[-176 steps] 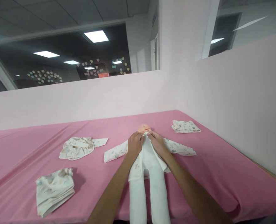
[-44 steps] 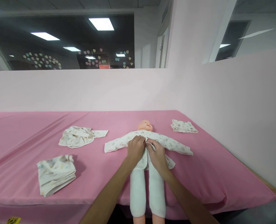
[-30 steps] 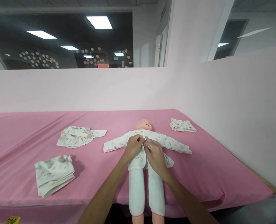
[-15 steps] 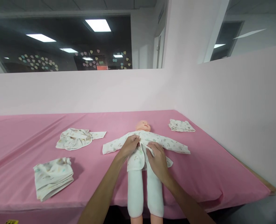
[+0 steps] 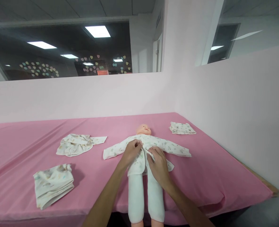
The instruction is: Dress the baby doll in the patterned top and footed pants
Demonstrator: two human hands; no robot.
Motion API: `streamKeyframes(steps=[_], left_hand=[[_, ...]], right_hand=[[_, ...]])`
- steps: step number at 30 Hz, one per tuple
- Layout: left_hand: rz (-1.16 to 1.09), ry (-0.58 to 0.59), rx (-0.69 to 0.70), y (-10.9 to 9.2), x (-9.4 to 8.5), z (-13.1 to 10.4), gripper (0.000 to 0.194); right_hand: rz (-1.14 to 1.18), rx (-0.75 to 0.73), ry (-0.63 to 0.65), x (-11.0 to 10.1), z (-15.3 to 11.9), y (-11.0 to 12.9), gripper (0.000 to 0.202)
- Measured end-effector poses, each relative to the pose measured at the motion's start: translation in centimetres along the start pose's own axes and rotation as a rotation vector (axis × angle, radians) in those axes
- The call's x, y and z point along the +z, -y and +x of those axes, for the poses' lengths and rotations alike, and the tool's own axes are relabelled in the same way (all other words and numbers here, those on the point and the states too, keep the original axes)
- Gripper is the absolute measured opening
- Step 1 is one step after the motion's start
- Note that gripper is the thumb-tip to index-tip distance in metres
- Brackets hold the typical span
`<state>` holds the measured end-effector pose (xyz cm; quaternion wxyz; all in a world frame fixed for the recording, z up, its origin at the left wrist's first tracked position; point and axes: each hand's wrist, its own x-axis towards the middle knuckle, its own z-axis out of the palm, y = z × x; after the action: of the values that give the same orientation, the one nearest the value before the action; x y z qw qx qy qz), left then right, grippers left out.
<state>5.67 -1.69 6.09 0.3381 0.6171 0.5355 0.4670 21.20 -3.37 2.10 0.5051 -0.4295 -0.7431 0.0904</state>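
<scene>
A baby doll (image 5: 143,129) lies on its back, head toward the wall and legs toward me. It wears a white printed baby shirt (image 5: 172,147) with both sleeves spread wide, and its white legs (image 5: 136,197) reach over the table's front edge. The shirt's front parts below the chest. My left hand (image 5: 133,150) pinches the shirt's front edge at the chest. Just to the right, my right hand (image 5: 157,162) has its fingers closed on the other front edge of the shirt. The fingertips partly hide the cloth between them.
A pink sheet (image 5: 94,181) covers the table. On the left lie a crumpled printed shirt (image 5: 74,145) and a folded stack of printed cloth (image 5: 54,186). Another folded printed cloth (image 5: 182,128) is at the back right. White walls (image 5: 120,97) with windows border the back and right.
The view has tilted up slightly, so everything sits a little lower in the picture. Both hands stay on the shirt's front at the doll's chest, with little visible movement.
</scene>
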Motion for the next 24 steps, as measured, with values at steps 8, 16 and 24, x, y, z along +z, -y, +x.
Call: streamKeyframes(steps=[8,16,24], left_hand=[[0.611,-0.162,0.232,0.6,1.7,-5.0,0.022],[0.735,-0.247,0.370,1.2,1.5,-4.9,0.025],[0.706,-0.328,0.534,1.7,2.1,-5.2,0.027]], right_hand=[[0.033,0.147,0.100,-2.7,-0.5,0.6,0.014],[0.216,0.261,0.159,-3.5,-0.5,1.5,0.012],[0.397,0.257,0.052,-2.7,0.0,1.9,0.014]])
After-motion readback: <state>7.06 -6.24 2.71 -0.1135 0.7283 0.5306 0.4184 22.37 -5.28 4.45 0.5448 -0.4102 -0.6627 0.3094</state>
